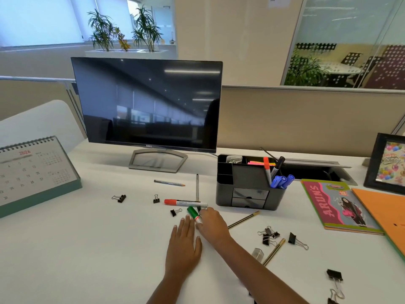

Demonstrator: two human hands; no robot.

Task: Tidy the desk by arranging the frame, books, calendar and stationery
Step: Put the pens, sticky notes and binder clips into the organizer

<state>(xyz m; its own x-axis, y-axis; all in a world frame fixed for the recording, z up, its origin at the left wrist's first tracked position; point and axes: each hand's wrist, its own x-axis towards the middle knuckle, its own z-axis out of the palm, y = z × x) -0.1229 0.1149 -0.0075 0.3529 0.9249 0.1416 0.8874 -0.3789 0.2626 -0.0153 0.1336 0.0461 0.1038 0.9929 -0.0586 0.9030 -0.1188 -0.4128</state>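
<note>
**A:** Two questions: what's held, where should it go?

**B:** My right hand (211, 222) grips the green marker (194, 213), fingers curled round its barrel, just in front of the red marker (185, 202) on the desk (87, 249). My left hand (184, 242) lies flat beside it, fingers straight, holding nothing.

**A:** And the move?

**B:** Lift straight up, clear of the red one, then stand it in the black organizer (249, 183) by the blue pens (282, 181).

Left hand (184, 242) flat, right hand (213, 223) curled
</note>
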